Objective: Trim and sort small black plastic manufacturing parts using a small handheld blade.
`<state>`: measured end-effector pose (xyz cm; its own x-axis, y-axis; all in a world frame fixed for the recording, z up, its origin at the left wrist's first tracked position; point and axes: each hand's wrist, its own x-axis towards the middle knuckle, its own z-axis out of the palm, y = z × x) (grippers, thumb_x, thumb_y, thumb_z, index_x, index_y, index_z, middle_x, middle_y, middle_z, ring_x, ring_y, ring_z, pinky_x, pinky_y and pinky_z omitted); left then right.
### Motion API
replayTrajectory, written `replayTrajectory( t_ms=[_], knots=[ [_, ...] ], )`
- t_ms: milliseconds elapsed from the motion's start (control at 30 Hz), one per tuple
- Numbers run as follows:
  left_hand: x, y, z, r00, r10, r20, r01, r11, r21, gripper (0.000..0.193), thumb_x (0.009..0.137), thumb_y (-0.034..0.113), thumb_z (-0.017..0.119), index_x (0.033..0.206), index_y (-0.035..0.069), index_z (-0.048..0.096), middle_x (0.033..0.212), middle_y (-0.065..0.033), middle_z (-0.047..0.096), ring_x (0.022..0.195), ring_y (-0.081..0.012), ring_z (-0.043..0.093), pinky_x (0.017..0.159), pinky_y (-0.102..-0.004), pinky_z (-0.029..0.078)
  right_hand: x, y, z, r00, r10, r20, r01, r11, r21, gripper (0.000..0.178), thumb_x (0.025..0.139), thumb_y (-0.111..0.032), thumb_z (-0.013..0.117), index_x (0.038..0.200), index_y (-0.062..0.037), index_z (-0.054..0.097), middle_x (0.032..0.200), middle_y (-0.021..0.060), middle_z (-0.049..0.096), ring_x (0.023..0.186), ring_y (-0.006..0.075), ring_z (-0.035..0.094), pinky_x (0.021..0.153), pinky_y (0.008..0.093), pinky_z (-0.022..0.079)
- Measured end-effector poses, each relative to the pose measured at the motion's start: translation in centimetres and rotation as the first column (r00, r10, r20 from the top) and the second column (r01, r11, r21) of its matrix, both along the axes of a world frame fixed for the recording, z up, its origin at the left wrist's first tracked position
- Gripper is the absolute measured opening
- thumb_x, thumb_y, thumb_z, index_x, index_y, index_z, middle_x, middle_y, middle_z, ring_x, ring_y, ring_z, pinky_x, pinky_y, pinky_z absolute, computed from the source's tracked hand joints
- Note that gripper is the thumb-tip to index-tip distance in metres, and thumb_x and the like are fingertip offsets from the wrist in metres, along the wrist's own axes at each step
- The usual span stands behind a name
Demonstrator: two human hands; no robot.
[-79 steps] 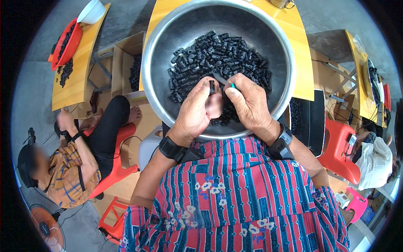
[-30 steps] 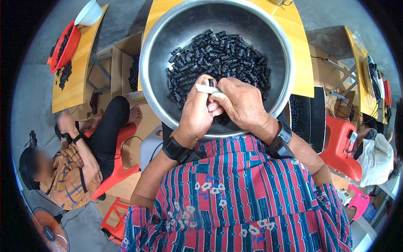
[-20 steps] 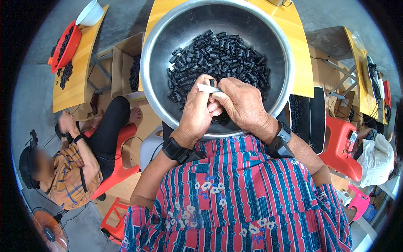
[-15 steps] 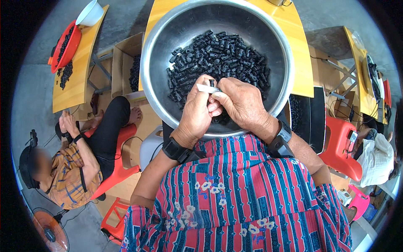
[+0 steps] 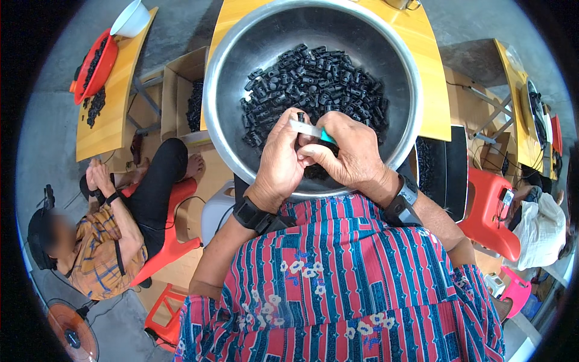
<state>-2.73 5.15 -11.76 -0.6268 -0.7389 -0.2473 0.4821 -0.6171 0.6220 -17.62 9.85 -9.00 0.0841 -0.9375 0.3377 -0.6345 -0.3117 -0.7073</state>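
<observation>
Both my hands meet over the near side of a large steel bowl (image 5: 412, 108). My left hand (image 5: 277, 161) is closed, pinching a small black plastic part (image 5: 301, 116) between thumb and fingers. A small knife (image 5: 306, 128) with a pale blade and a teal handle is gripped in my closed right hand (image 5: 354, 154). Its blade lies across the black part, close to my left thumb. Beneath my hands, a heap of small black plastic parts (image 5: 316, 84) covers the bowl's bottom. My fingers hide most of the part I hold.
The bowl rests against a yellow table (image 5: 431, 78). To the left are a cardboard box (image 5: 176, 90), a seated person (image 5: 102, 241) with hands together, and another table (image 5: 114, 123) with a red basin (image 5: 99, 69). A red stool (image 5: 490, 211) and another person (image 5: 540, 229) are on the right.
The knife has turned and shifted slightly right, so its teal handle now shows. My right thumb has dropped lower, away from the blade. My left hand has hardly moved.
</observation>
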Motion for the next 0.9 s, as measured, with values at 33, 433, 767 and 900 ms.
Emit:
replayTrajectory(
  t_ms=[33, 433, 767, 900],
  knots=[
    [-0.1, 0.0, 0.1, 0.999, 0.033, 0.025, -0.033, 0.999, 0.002, 0.023, 0.103, 0.032, 0.036, 0.094, 0.013, 0.047, 0.075, 0.0037, 0.04, 0.058, -0.0036, 0.035, 0.051, -0.019, 0.033, 0.1, 0.0, 0.0, 1.0, 0.001, 0.0, -0.001, 1.0, 0.0, 0.029, 0.085, -0.033, 0.063, 0.091, -0.0058, 0.057, 0.078, 0.0131, 0.059, 0.073, 0.0335, 0.061, 0.063, 0.0412, 0.048],
    [0.0, -0.1, -0.5, 0.996, 0.083, -0.032, -0.081, 0.995, 0.053, 0.017, 0.102, 0.027, 0.043, 0.101, 0.012, 0.053, 0.086, 0.0055, 0.051, 0.072, -0.0026, 0.047, 0.057, -0.017, 0.038, 0.3, 0.4, -0.1, 0.992, -0.011, -0.126, 0.004, 0.999, -0.053, 0.049, 0.08, -0.023, 0.067, 0.127, -0.0122, 0.057, 0.074, 0.0085, 0.055, 0.066, 0.0263, 0.059, 0.058, 0.0371, 0.05],
    [-0.2, -0.1, -0.4, 0.997, 0.074, -0.023, -0.072, 0.994, 0.076, 0.019, 0.102, 0.026, 0.043, 0.096, 0.011, 0.052, 0.085, 0.0045, 0.05, 0.075, -0.0039, 0.048, 0.063, -0.0185, 0.041, 0.2, 0.2, -0.1, 1.0, 0.012, -0.022, -0.014, 0.998, -0.066, 0.04, 0.077, -0.023, 0.069, 0.114, -0.0087, 0.063, 0.076, 0.0088, 0.057, 0.068, 0.0263, 0.061, 0.058, 0.0364, 0.05],
    [-0.8, -0.2, 0.3, 0.984, 0.152, 0.089, -0.151, 0.988, -0.018, 0.024, 0.102, 0.031, 0.039, 0.092, 0.012, 0.048, 0.078, 0.0035, 0.043, 0.066, -0.0047, 0.041, 0.056, -0.0186, 0.036, -0.2, 0.3, -0.3, 0.998, 0.064, -0.009, -0.064, 0.996, -0.069, 0.031, 0.078, -0.024, 0.069, 0.105, -0.0085, 0.064, 0.077, 0.0095, 0.058, 0.069, 0.028, 0.061, 0.06, 0.0373, 0.05]
  ],
)
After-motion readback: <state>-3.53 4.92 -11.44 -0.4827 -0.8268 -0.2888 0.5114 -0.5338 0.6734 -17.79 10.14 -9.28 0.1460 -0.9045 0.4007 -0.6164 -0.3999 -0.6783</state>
